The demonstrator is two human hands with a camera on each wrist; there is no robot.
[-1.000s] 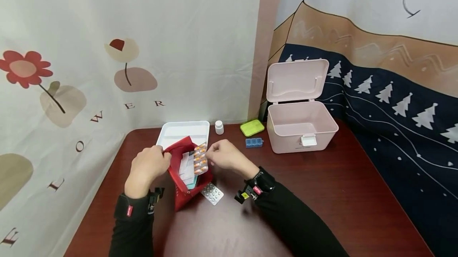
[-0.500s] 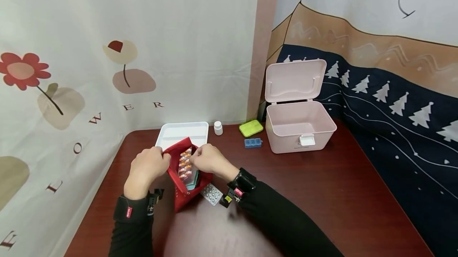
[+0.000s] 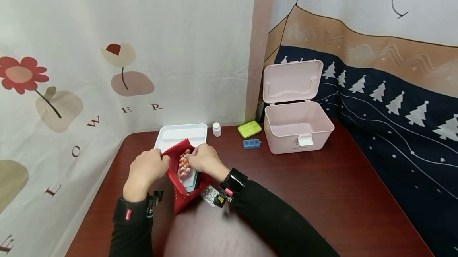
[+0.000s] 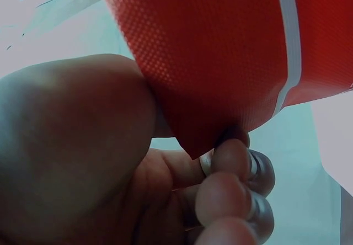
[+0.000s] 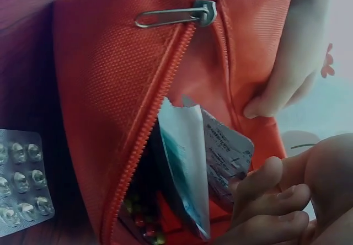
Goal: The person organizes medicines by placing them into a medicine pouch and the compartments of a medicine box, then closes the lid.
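Note:
A red zippered pouch [image 3: 182, 199] is held up over the table with its mouth spread wide. My left hand [image 3: 147, 171] pinches its upper left edge; in the left wrist view the thumb and curled fingers [image 4: 226, 195] grip the red fabric. My right hand [image 3: 205, 159] is at the pouch mouth, pinching a blister pack of orange capsules [image 3: 183, 165]. The right wrist view shows the pack's printed foil back [image 5: 226, 145] inside the pouch, beside a white and teal packet [image 5: 185, 151]. Below the pouch lies a silver blister pack [image 3: 209, 196], partly covered by the right wrist's camera.
Behind the pouch is a white tray [image 3: 180, 132], with a white bottle [image 3: 216, 129] beside it. A yellow-green case [image 3: 249, 129] and a blue pill box [image 3: 252, 143] sit farther right. The pink box [image 3: 297, 145] stands with its lid raised.
My right hand has moved left and carried the orange capsule blister pack from the pouch's right edge down into its mouth. The left hand keeps its grip on the pouch.

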